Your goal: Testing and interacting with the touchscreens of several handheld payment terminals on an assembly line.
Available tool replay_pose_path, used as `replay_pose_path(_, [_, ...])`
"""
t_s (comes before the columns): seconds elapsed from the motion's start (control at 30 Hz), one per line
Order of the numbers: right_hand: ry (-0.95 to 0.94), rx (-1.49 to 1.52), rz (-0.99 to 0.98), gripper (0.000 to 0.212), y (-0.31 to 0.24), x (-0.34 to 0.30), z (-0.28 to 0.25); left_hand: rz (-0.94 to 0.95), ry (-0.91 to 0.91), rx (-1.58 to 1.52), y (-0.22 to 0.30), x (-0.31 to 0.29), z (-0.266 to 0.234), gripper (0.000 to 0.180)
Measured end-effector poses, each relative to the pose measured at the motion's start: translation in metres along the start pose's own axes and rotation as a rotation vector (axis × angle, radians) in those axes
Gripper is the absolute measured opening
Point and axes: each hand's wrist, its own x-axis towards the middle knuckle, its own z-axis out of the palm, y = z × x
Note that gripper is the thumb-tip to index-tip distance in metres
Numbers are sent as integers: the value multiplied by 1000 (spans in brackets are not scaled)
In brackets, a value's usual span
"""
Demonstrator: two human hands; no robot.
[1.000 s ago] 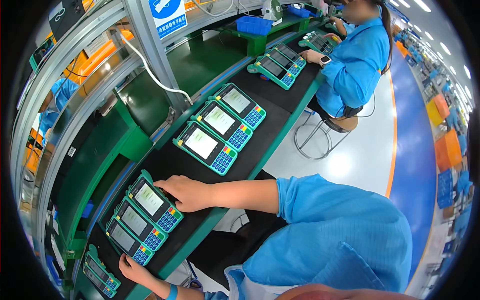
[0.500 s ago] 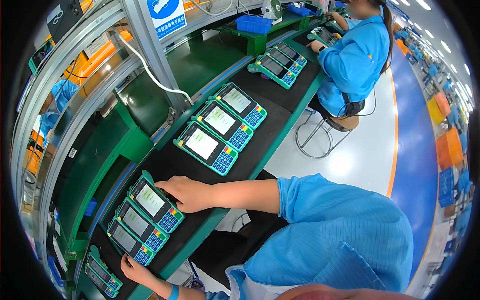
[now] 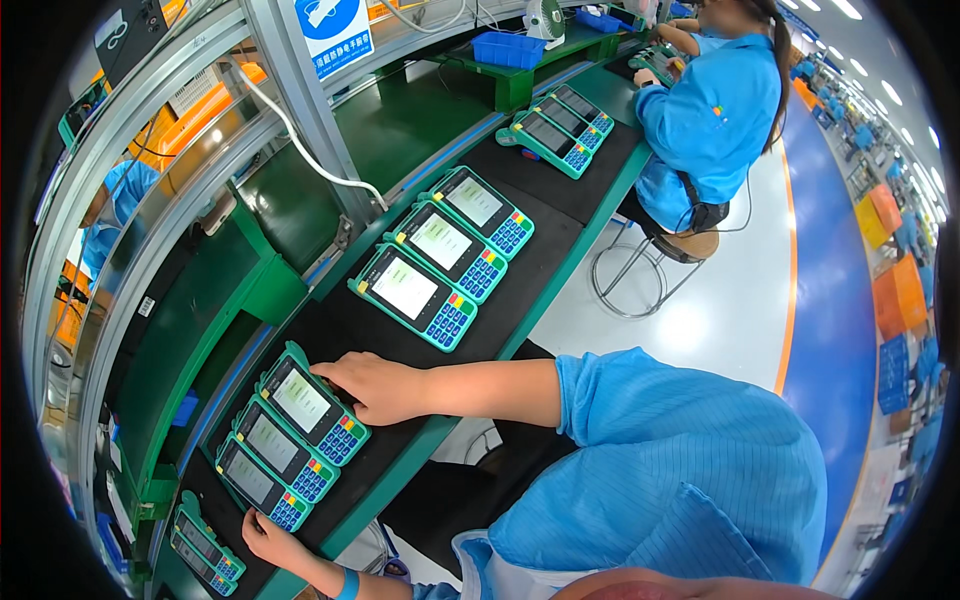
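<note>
Three green card payment terminals with lit screens and blue keypads lie side by side on the black belt in front of me. My right hand (image 3: 378,388) grips the side of the far payment terminal (image 3: 301,400), its fingers curled at the edge by the screen. At the other end of the row, my left hand (image 3: 272,543) holds the lower side of the near payment terminal (image 3: 250,477), a blue band around its wrist. Between them sits the middle payment terminal (image 3: 271,443), touching its neighbours. My fingertips are partly hidden at the terminals' edges.
Farther along the belt (image 3: 545,225) lie another three terminals (image 3: 438,244) and a further group (image 3: 560,130). More terminals (image 3: 205,548) lie at the near left. A metal post (image 3: 310,120) and white cable (image 3: 300,140) stand beyond the belt. A co-worker (image 3: 715,110) sits at the far right.
My hands and the terminals near me stay in place. The co-worker's arms and the terminal they handle have shifted slightly farther away.
</note>
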Motion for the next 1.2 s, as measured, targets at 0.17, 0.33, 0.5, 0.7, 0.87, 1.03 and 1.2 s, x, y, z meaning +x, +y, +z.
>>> replay_pose_path(0.17, [19, -9, -23, 68, 3, 0, 2, 6, 2, 0, 3, -1, -1, 28])
replay_pose_path(0.33, [7, -2, -8, 68, 1, 0, 1, -8, -7, -3, 2, -1, -1, 28])
replay_pose_path(0.5, [10, -2, -12, 67, 2, 0, 1, -19, -10, -12, 5, -2, -2, 28])
replay_pose_path(0.7, [6, -14, -7, 67, 4, 0, 2, -14, -6, 13, 5, -2, -1, 29])
replay_pose_path(0.87, [8, -30, -17, 67, 5, 0, 2, -47, -30, 5, 7, 1, 0, 30])
replay_pose_path(1.03, [-2, -63, -20, 65, 5, 1, 3, -139, 0, -161, 8, 2, -2, 33])
replay_pose_path(1.2, [-53, -96, -21, 61, -8, -7, -3, -231, -68, -185, -20, 16, -3, 36])
